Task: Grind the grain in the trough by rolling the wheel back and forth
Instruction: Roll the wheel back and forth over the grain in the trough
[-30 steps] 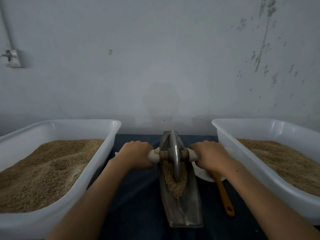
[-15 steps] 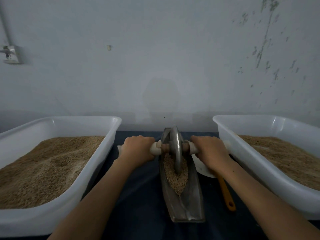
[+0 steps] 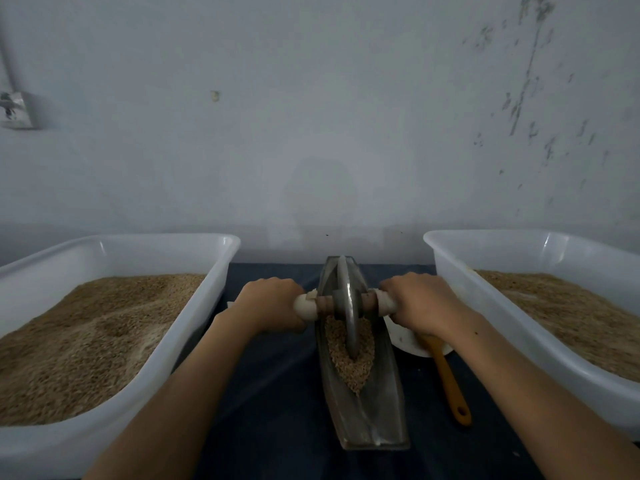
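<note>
Now both hands, left hand (image 3: 268, 303) and right hand (image 3: 417, 303), gripping the axle (image 3: 346, 304), have drawn the wheel (image 3: 348, 306) slightly nearer through the grain (image 3: 349, 358), continuing the grinding stroke.

Can't see white bowl (image 3: 405, 341) fully, right hand (image 3: 417, 303) covers it; both bins cut by frame edges.

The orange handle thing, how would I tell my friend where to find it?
Start at the big white tub of grain on the right side of the dark table. Between that tub and the metal trough in the middle lies the orange handle, its far end on a small white dish under the right hand. It is the only orange thing, with a hole in its near end.
</note>
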`<state>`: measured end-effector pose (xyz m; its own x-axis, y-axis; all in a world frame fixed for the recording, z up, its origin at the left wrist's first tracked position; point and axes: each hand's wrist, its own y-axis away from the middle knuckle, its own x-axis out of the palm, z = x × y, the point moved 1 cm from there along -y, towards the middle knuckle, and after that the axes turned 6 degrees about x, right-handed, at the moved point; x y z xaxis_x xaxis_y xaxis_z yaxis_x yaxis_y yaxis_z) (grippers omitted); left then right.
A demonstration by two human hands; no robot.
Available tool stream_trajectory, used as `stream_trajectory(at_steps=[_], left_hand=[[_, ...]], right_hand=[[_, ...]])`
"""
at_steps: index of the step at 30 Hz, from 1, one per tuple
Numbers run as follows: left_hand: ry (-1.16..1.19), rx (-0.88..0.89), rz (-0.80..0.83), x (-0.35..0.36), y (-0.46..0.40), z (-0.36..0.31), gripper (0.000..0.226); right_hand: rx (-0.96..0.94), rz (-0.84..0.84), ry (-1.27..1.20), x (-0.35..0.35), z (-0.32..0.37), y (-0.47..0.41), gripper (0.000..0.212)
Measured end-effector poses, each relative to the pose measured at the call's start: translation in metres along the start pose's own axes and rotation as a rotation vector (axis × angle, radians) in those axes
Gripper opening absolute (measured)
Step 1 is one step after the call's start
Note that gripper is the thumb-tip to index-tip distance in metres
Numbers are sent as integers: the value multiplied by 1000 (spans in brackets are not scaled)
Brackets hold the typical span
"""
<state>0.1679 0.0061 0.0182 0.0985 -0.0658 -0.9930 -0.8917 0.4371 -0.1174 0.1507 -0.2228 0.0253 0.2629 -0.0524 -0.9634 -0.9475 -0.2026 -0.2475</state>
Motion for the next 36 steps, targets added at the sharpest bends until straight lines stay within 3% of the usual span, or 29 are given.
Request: stream_trajectory(at_steps=[7,10,13,16,19,25,30,33,36], left_hand=[[-219,-6,-340,6,-3,-7,21],[-203,3,-308,5,-2,-5,22],[-154,14,-148,0,-2,-5,20],[-97,21,-7,-5,-2,-5,20],[-72,21,46,-7,-2,-5,25],[-91,-4,-88,0,0,-6,24],[-182,-35,-283,6,-1,-8,21],[-206,-2,-295,5,-1,-9,19],[-202,23,-158,-1,-3,-9,20]], right_hand=[[62,-152,-86,15,-4,0,10],[70,-108,-74,13,-4,-1,11],[54,9,-45,6,-5,-2,12],[61,181,-48,-1,-6,-1,26],[72,237,-46,-3,-5,0,33],[53,21,-39,0,0,3,13],[59,-179,-42,11,1,2,12],[73,-102,-62,12,-4,1,9],[58,78,-60,6,-8,0,14]])
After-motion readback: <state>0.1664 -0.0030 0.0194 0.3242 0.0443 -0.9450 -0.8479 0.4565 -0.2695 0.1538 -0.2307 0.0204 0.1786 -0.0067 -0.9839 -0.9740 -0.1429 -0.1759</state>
